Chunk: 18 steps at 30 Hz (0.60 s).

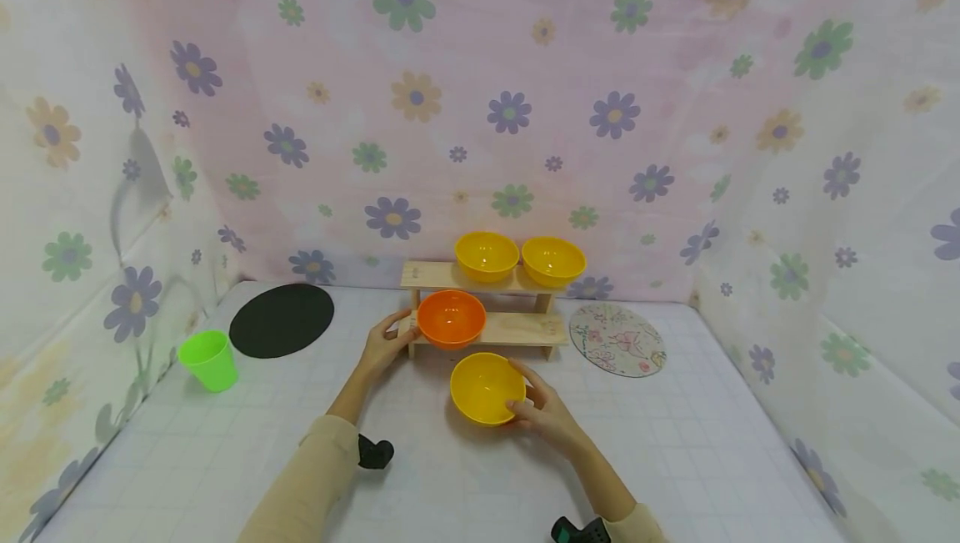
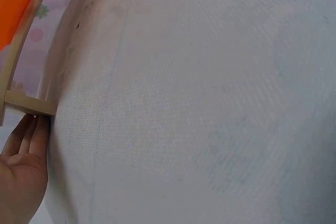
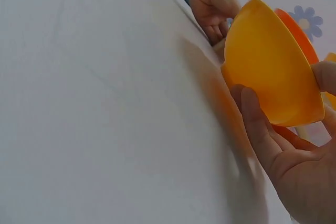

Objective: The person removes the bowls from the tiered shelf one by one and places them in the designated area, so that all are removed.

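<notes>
My right hand [image 1: 551, 414] grips a yellow bowl [image 1: 486, 390] by its right side, thumb at the rim and fingers underneath. In the right wrist view that yellow bowl [image 3: 268, 61] is tilted above the white surface. My left hand [image 1: 384, 347] holds the left end of a two-step wooden shelf [image 1: 521, 328]; in the left wrist view its fingertips touch the shelf's leg [image 2: 29, 102], with the thumb hidden. On the lower step, beside the left hand, stands an orange bowl [image 1: 452, 319]. Two yellow bowls, a left one [image 1: 487, 257] and a right one [image 1: 553, 261], stand on the upper step.
A bright green cup [image 1: 210, 361] stands at the left, in front of a black round mat [image 1: 282, 321]. Right of the shelf lies a round mat with a drawn pattern [image 1: 618, 339]. Flowered cloth walls [image 1: 465, 126] enclose the white table [image 1: 712, 443].
</notes>
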{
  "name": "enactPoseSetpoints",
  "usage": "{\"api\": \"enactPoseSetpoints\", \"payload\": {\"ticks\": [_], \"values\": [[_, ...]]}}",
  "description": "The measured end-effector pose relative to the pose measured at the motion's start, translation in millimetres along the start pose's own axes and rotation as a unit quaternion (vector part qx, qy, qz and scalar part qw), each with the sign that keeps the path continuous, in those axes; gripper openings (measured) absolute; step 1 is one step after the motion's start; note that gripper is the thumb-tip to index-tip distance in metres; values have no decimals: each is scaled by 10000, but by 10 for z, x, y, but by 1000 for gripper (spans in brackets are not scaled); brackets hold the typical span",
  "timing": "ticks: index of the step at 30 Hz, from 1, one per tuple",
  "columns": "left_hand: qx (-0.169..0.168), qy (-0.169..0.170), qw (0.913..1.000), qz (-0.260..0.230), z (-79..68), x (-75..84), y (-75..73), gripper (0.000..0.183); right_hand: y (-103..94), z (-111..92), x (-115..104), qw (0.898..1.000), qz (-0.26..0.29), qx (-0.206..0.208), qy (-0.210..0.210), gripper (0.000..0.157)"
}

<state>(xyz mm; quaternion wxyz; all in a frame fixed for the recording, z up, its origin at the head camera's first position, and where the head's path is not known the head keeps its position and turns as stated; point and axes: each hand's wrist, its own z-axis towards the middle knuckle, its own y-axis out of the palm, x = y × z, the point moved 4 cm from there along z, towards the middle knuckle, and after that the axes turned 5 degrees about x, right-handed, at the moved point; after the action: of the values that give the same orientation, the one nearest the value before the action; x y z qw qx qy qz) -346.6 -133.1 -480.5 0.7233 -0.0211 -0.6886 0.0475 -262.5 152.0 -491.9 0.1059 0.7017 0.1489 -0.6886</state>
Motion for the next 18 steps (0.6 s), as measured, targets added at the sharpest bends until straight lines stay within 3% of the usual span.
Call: {"api": "enactPoseSetpoints", "payload": {"ticks": [5, 13, 18], "values": [[-149, -115, 9998, -118, -73, 134, 2, 53, 177, 71, 24, 9998, 1, -194, -49, 69], [-17, -198, 9997, -155, 61, -110, 2, 55, 427, 144, 16, 9977, 335, -594, -26, 70], [39, -141, 9999, -58, 82, -155, 3, 56, 516, 173, 9, 9970, 381, -669, 109, 69]]}}
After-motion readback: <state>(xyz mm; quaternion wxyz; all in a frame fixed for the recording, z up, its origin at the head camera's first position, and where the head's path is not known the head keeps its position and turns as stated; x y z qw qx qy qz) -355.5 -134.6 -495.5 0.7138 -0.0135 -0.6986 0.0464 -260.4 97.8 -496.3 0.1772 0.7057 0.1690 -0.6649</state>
